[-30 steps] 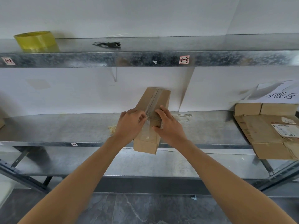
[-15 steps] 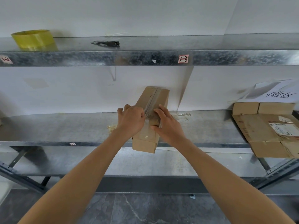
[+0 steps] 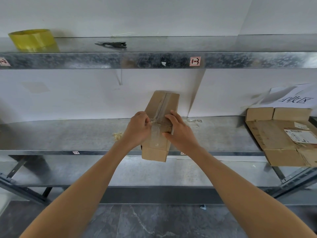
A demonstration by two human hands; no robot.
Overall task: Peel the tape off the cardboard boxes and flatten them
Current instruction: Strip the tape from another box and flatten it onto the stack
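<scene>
A long brown cardboard box (image 3: 160, 107) lies on the middle metal shelf (image 3: 68, 134), its near end jutting past the shelf's front edge. Clear tape (image 3: 161, 109) runs along its top seam. My left hand (image 3: 138, 129) pinches a loosened, crumpled piece of that tape at the box's left side. My right hand (image 3: 180, 133) grips the box's right edge, fingers over the top and thumb on the near face.
A stack of flattened cardboard boxes (image 3: 284, 136) lies at the shelf's right end under a white paper sign (image 3: 291, 98). On the upper shelf stand a yellow tape roll (image 3: 32, 40) and dark scissors (image 3: 112, 44). Tape scraps (image 3: 117, 135) lie left of the box.
My left hand has shifted slightly left and up, pulling the tape piece away from the seam. The box and my right hand have stayed almost in place.
</scene>
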